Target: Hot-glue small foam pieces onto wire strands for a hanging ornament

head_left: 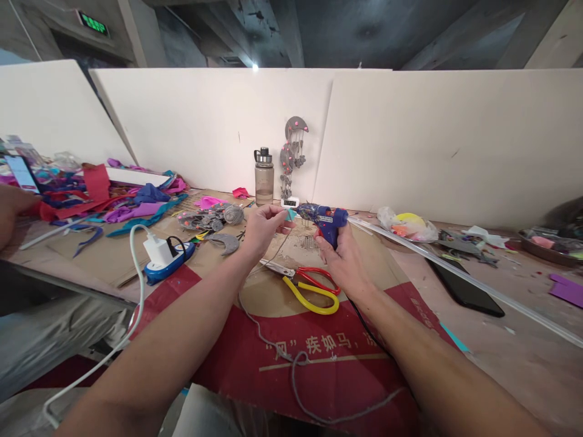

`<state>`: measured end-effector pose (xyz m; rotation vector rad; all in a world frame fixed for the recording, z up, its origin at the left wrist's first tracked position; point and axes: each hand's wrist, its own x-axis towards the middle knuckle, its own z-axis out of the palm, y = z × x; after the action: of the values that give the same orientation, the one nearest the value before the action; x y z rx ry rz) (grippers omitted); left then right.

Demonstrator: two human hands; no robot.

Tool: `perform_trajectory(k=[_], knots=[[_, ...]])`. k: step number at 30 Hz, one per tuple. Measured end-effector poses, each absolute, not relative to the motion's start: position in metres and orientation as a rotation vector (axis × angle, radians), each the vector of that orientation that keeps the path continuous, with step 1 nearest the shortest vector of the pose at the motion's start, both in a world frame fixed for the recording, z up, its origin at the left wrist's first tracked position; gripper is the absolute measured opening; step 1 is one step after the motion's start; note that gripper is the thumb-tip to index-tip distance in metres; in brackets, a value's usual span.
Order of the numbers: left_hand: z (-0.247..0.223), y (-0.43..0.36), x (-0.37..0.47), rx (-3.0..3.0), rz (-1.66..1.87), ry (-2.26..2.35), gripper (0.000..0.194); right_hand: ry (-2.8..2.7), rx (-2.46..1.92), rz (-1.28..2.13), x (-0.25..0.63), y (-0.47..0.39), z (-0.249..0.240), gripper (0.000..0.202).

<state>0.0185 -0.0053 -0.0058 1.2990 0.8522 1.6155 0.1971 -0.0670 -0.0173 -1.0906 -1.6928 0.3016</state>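
Note:
My right hand (pixel 339 249) is wrapped round the handle of a blue glue gun (pixel 325 220), whose nozzle points left. Close to that nozzle, my left hand (pixel 268 226) pinches a small teal piece (pixel 290 214). Grey yarn (pixel 255 321) trails down from near my left hand across the red and brown cardboard (pixel 228 358). Scissors (pixel 314 290) with one red and one yellow handle lie below both hands. A grey crescent piece (pixel 226 243) rests to the left, near a ball of grey yarn (pixel 234 213).
A bottle (pixel 264 179) and a hanging grey moon ornament (pixel 296 130) stand at the back. Left are a blue power strip (pixel 166 267), fabric scraps (pixel 136 203) and another person's hand (pixel 13 209). Right are a black phone (pixel 464 288) and a long clear stick (pixel 455 267).

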Motion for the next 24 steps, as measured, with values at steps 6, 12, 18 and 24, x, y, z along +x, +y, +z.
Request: perform_trajectory(k=[6, 12, 18, 24], knots=[[-0.0066, -0.0043, 0.0183, 1.299, 1.627, 0.843, 0.027, -1.709, -1.160, 0.332, 0.1945, -0.0719, -0.0120, 0.041], [-0.0075, -0.0032, 0.0181, 1.305, 1.620, 0.844, 0.027, -1.712, -1.155, 0.340, 0.1937, -0.0727, -0.0116, 0.039], [-0.0076, -0.0037, 0.0181, 1.307, 1.626, 0.855, 0.026, -1.712, -1.161, 0.351, 0.1925, -0.0752, -0.0100, 0.039], [-0.0056, -0.0066, 0.0192, 1.308, 1.620, 0.858, 0.027, -1.693, -1.133, 0.350, 0.1941, -0.0728, -0.0120, 0.039]])
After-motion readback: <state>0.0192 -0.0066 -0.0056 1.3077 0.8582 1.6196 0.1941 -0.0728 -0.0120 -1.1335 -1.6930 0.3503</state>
